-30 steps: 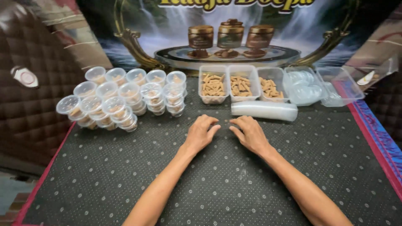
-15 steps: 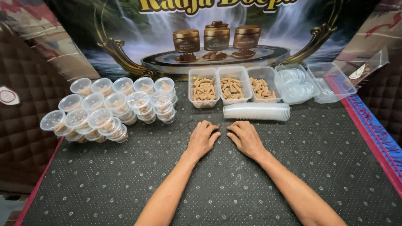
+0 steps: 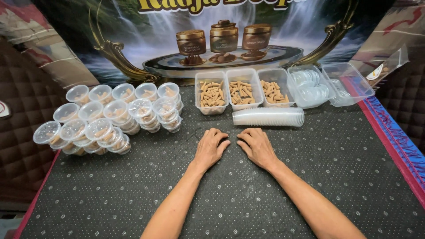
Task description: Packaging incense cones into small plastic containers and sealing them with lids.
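On the dark dotted worktop [image 3: 345,168], near the middle: left hand [image 3: 210,148] and right hand [image 3: 256,146], both palm down, fingers together, flat on the cloth, just beside each other without touching. Grip of each hand loose and unclosed, holding nothing.

Just beyond the right hand, a sleeve of stacked clear cups [image 3: 268,117] lying on its side, close to the fingertips but apart from them. Nearest thing to either hand.

Farther back, in a row: three clear tubs of small tan cones [image 3: 242,92], side by side and touching. To their right, a clear tray of round lids [image 3: 309,86], then an open clear box [image 3: 350,83] at the far right.

At the far left, well apart from the left hand: a pile of small round lidded pots [image 3: 108,116], stacked two or three high in rows, tan pieces visible inside several.

Behind everything, propped upright, a printed banner [image 3: 133,26] showing a waterfall and three bronze jars on a golden tray. Along the right edge of the worktop, a red and blue border [image 3: 398,141]. To the left, dark quilted padding [image 3: 22,128].
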